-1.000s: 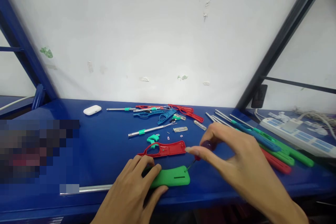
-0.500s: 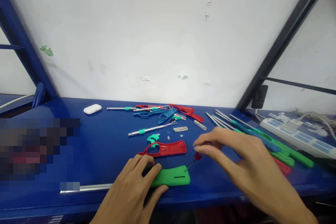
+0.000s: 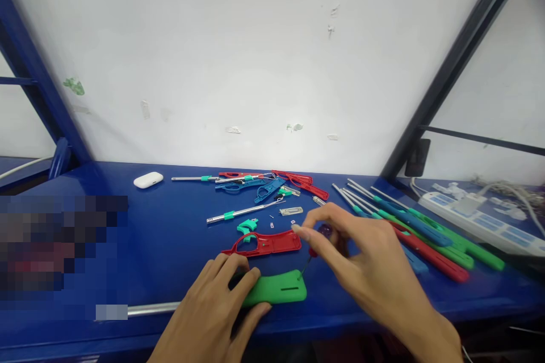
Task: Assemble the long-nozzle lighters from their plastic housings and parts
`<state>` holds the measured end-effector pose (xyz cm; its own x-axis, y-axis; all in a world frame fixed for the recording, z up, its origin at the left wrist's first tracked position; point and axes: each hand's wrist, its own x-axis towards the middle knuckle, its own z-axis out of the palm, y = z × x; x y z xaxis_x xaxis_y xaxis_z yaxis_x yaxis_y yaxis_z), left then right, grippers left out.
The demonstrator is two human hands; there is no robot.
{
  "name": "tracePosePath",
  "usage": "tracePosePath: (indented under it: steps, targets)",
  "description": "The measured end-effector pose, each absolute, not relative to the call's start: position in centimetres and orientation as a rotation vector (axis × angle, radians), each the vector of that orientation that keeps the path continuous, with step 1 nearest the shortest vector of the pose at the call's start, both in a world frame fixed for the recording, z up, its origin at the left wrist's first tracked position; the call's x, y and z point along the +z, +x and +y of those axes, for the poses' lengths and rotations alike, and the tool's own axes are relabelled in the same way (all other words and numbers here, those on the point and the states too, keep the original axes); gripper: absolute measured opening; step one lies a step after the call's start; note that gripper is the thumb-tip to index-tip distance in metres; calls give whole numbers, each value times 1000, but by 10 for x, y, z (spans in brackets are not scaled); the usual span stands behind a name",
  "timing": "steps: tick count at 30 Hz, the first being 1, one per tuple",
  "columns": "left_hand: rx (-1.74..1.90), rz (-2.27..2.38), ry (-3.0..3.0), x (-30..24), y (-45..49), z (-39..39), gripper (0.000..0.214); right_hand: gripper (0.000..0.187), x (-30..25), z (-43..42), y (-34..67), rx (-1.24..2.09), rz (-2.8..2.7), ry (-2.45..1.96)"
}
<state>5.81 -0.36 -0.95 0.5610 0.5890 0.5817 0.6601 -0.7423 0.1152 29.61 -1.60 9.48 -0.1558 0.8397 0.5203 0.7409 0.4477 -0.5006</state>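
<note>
My left hand (image 3: 213,303) is closed round a green long-neck lighter (image 3: 276,287), pressing it flat near the table's front edge. Its metal tube points left. In my right hand (image 3: 357,261) is a small screwdriver (image 3: 326,231) with a dark red handle, pinched between thumb and fingers. The screwdriver's tip meets a hole at the right end of the green handle; whether a screw sits there I cannot tell. Just behind lies a red lighter shell half (image 3: 276,242), its hollow inside facing up.
Teal trigger pieces (image 3: 247,227), a bare lighter tube (image 3: 230,215), clear fuel tanks (image 3: 291,211) and blue and red shells (image 3: 270,188) lie behind. Several whole lighters (image 3: 430,249) are piled at right beside a power strip (image 3: 481,218). A white earphone case (image 3: 148,180) stands at back left.
My right hand has shifted left and its fingers have turned on the screwdriver, which now stands steeper. The tip stays at the same end of the lighter. My left hand holds still.
</note>
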Motion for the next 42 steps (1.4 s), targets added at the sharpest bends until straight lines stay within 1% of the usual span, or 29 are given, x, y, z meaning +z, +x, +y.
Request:
tracePosePath:
  steps: [4, 7, 11, 19, 23, 26, 29, 33, 35, 38, 40, 42]
  targets:
    - [-902, -1097, -2701, -8, 57, -5, 22, 33, 99, -21, 303, 481, -1958, -1242]
    - [-913, -1091, -2697, -8, 57, -5, 22, 37, 102, -23, 310, 587, -1968, -1210]
    - [-942, -1082, -2675, -9, 58, -4, 21, 34, 100, -20, 309, 486, -1882, -1308]
    - [-936, -1035, -2645, -9, 58, -4, 21, 45, 95, -18, 293, 383, -1869, -1328]
    - [-936, -1045, -2619, -10, 59, -3, 21, 37, 103, -25, 312, 276, -1763, -1345]
    - [-960, -1067, -2611, -8, 59, -3, 20, 31, 105, -26, 337, 155, -1663, -1468]
    - [-998, -1065, -2603, -7, 59, -4, 19, 28, 98, -19, 360, 102, -1761, -1680]
    - [-1061, -1043, -2621, -9, 60, -5, 18, 9, 77, -1, 375, 140, -1969, -1940]
    - [-1080, -1038, -2658, -11, 60, -6, 14, 11, 67, 6, 378, 220, -2081, -1995]
    - [-1116, -1001, -2723, -15, 57, -5, 9, 15, 58, 13, 379, 438, -2184, -1989]
    - [-1142, -956, -2749, -16, 55, -4, 12, 18, 57, 14, 378, 525, -2205, -1981]
    - [-1156, -927, -2757, -16, 53, -3, 17, 20, 60, 10, 372, 528, -2205, -1975]
